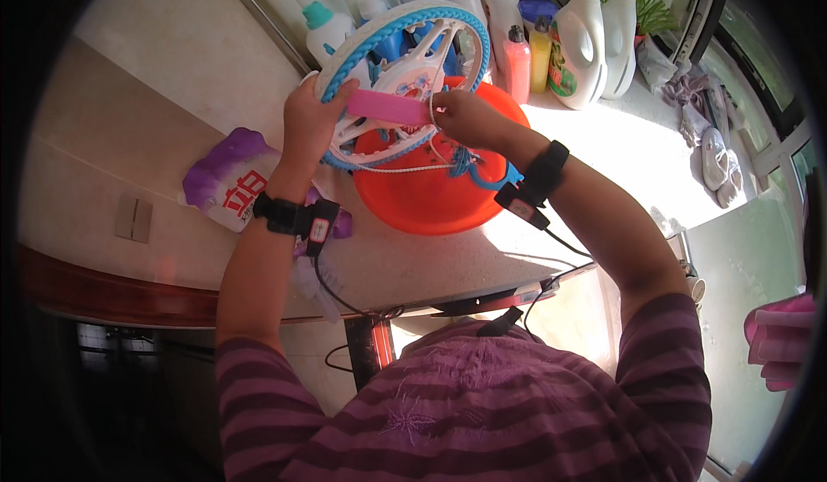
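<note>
White-and-blue, a wheel point(405, 75) is clasped by the left hand point(308, 122); white cord point(432, 105) is pinched by the right hand point(469, 120).

Smooth plastic wheel point(401, 78), matt strip point(389, 107)

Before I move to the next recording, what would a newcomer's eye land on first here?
Probably the white-and-blue wheel at upper centre, its left edge by the left hand, with a pink strip between that and the right hand. The bright orange-red basin, partly behind the wheel, would likely come next.
</note>
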`<state>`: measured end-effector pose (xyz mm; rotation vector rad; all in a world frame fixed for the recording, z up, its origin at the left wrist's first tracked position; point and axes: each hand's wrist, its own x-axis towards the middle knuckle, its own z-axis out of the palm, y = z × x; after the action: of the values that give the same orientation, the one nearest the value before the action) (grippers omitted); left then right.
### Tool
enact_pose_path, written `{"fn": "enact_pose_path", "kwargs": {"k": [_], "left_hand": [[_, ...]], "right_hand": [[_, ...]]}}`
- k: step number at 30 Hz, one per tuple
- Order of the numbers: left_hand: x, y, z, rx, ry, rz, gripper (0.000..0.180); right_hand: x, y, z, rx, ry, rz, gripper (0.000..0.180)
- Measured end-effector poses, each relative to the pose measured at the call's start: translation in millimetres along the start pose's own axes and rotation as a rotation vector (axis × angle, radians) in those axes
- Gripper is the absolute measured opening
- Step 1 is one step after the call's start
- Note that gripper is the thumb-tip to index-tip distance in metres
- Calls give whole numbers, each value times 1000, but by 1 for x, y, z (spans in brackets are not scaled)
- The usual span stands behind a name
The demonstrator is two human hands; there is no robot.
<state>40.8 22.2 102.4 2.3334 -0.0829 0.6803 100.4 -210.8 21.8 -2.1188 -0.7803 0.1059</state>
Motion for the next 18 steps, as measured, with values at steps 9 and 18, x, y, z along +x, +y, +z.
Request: {"fn": "enact_pose_path", "kwargs": {"k": [9,18], "left_hand": [[0,-2,-1,42,-16,-19,41],[-4,0,-6,8,-25,-40,38]], "right_hand": [[3,-8,-12,-22,-72,3,25],[1,-11,-19,-104,103,-4,24]]}}
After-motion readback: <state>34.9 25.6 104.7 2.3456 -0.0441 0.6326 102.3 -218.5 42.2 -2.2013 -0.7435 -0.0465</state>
